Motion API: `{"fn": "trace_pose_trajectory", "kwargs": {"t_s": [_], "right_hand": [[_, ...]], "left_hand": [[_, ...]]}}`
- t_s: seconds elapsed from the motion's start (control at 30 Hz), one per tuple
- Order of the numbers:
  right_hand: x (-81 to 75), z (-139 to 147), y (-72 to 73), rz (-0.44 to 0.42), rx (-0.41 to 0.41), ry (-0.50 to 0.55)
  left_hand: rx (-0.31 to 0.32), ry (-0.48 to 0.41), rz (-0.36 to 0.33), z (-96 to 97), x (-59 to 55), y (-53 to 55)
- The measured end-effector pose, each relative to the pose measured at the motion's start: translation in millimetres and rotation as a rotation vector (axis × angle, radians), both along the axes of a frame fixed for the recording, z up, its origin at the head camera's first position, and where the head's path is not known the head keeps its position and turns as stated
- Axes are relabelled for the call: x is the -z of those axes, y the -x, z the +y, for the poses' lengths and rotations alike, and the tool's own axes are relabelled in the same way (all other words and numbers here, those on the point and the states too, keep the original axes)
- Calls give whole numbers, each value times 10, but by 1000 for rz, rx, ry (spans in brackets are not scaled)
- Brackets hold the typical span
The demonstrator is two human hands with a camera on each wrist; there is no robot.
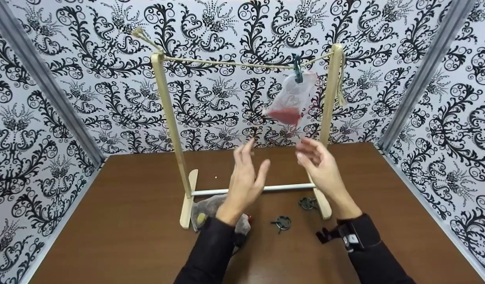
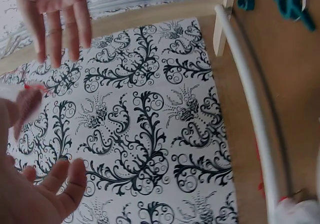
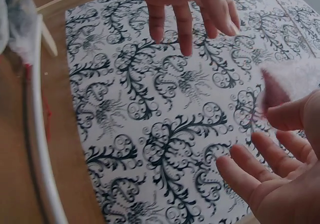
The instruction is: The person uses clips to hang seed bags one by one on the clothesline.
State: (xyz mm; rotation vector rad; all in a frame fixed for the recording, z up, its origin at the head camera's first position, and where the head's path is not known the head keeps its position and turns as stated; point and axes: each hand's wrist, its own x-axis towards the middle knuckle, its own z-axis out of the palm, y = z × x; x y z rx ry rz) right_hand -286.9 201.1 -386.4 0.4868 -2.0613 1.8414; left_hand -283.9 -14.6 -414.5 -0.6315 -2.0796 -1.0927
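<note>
A sheer whitish mesh bag (image 1: 293,96) with something red at its bottom hangs from the rope (image 1: 226,63). A dark green clip (image 1: 298,69) pinches its top edge to the rope, near the right post. My left hand (image 1: 244,177) is raised in front of the wooden frame, fingers spread, holding nothing. Below the bag, my right hand (image 1: 321,169) stands with its fingers loosely bent and nothing in its grasp. The palms face each other across a gap; the left wrist view shows this too, with my right hand (image 2: 55,14) at the top.
Two more green clips (image 1: 282,223) (image 1: 306,203) lie on the brown table (image 1: 120,221). A greyish mesh bag (image 1: 211,205) with a yellow item lies behind my left forearm. The frame's white crossbar (image 1: 290,187) runs low between the wooden posts (image 1: 169,118). Patterned walls enclose the table.
</note>
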Motion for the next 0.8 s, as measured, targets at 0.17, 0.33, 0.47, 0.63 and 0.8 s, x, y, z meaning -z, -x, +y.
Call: {"fn": "trace_pose_trajectory", "kwargs": {"t_s": [0.17, 0.33, 0.47, 0.63, 0.8], "right_hand": [[274, 74, -87, -58, -28, -79], [545, 138, -127, -116, -62, -118], [731, 164, -142, -155, -104, -135], [881, 182, -160, -166, -161, -235], [961, 165, -171, -154, -241, -371]], "left_hand": [[35, 105, -169, -32, 279, -211], [66, 239, -326, -26, 537, -363], [60, 322, -411, -13, 675, -432], [55, 419, -495, 30, 765, -498], [20, 498, -481, 87, 822, -532]]}}
